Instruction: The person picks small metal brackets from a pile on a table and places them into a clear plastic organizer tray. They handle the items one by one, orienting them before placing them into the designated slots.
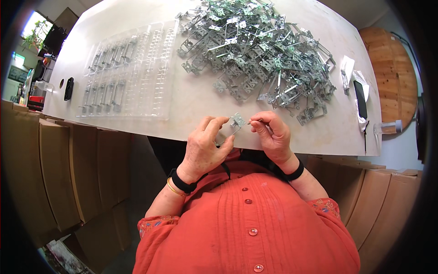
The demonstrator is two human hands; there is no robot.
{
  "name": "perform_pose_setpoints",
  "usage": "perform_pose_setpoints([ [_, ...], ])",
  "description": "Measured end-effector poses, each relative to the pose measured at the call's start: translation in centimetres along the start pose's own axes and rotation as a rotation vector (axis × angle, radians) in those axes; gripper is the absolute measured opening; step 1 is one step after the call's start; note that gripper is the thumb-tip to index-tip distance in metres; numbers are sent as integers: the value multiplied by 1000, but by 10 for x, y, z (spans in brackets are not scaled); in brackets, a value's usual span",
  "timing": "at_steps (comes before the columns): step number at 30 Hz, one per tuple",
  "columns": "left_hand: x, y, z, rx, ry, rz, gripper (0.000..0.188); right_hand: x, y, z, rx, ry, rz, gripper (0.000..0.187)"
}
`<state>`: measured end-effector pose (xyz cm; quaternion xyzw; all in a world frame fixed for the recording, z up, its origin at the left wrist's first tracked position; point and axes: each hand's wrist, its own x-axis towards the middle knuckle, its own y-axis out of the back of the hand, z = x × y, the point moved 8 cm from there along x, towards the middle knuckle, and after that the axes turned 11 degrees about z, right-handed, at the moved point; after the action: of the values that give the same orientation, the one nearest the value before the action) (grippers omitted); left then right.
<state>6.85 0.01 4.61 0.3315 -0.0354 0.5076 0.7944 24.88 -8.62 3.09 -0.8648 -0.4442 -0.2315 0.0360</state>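
Over the table's near edge, my left hand [203, 144] grips a small metal bracket [237, 120] with a thin rod on it, between thumb and fingers. Just to its right, my right hand [272, 132] is closed in a pinch around a thin dark piece [254, 121], too small to name, pointing toward the bracket. Beyond both hands lies a large heap of similar metal brackets [260, 50] with rods. To the left, a clear plastic tray [159, 68] holds two rows of the metal parts in its left slots; its right slots show no parts.
On the white table [194, 98], a black phone [360, 98] and torn white wrapping [347, 68] lie at the right. A small black object [69, 88] lies far left. Cardboard boxes [82, 169] stand below the table on both sides. A round wooden board [388, 75] leans behind at right.
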Motion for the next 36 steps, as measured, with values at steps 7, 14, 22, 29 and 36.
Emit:
perform_pose_setpoints([
  [7,1,-2,1,27,-64,4,47,2,-2,-2,-39,15,-14,10],
  [14,2,-1,1,18,-95,32,46,5,-2,-2,-98,-1,-24,8],
  [22,2,0,0,4,-100,51,46,5,-3,-8,-151,44,-28,10],
  [29,2,1,2,0,-107,61,47,3,-3,-4,-141,34,-19,8],
  [36,1,0,-1,-7,-105,59,47,4,-4,-6,-157,41,-36,9],
])
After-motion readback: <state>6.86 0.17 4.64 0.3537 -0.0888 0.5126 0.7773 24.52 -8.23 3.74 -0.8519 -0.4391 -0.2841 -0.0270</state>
